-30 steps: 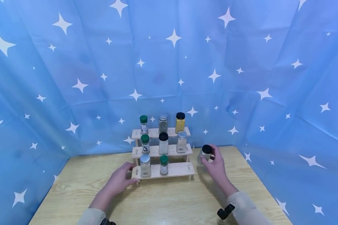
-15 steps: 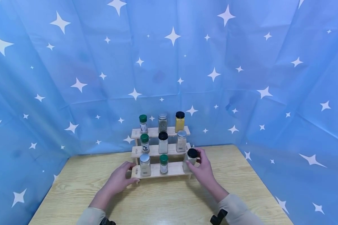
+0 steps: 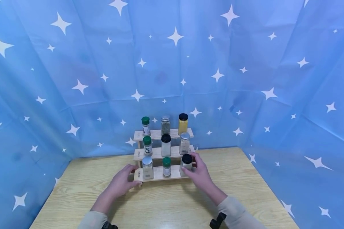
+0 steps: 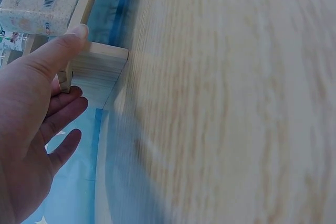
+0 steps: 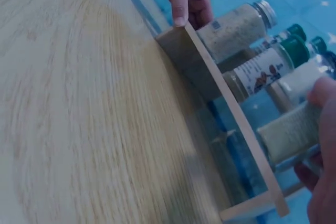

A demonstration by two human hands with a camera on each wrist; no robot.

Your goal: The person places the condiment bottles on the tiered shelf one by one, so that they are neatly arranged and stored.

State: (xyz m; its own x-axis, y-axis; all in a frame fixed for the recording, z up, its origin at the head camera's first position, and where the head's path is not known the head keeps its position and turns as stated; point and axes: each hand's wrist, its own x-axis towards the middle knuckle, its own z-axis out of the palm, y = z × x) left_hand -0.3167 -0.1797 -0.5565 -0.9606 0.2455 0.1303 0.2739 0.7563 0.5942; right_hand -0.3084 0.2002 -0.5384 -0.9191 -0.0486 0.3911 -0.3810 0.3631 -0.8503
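Observation:
A three-step wooden spice rack (image 3: 157, 176) stands at the back of the table. My left hand (image 3: 123, 183) grips the left end of its lowest shelf, thumb on the front edge, as the left wrist view shows. My right hand (image 3: 202, 175) holds a black-capped spice jar (image 5: 291, 132) upright at the right end of that shelf, its base right at the board. Left of it on the same shelf stand a green-capped jar (image 3: 167, 167) and a silver-capped jar (image 3: 147, 168) with pale contents.
On the middle shelf stand a green-capped jar (image 3: 147, 146), a black-capped white jar (image 3: 166, 145) and a silver-capped jar (image 3: 184, 144). The top shelf bears three more, one a yellow jar (image 3: 183, 124). A blue star-patterned curtain (image 3: 172, 70) hangs close behind the table (image 3: 160, 203).
My right hand has carried the black-capped jar leftward from beside the rack to the lowest shelf, near the green-capped jar. The left hand has kept its grip on the rack's left end.

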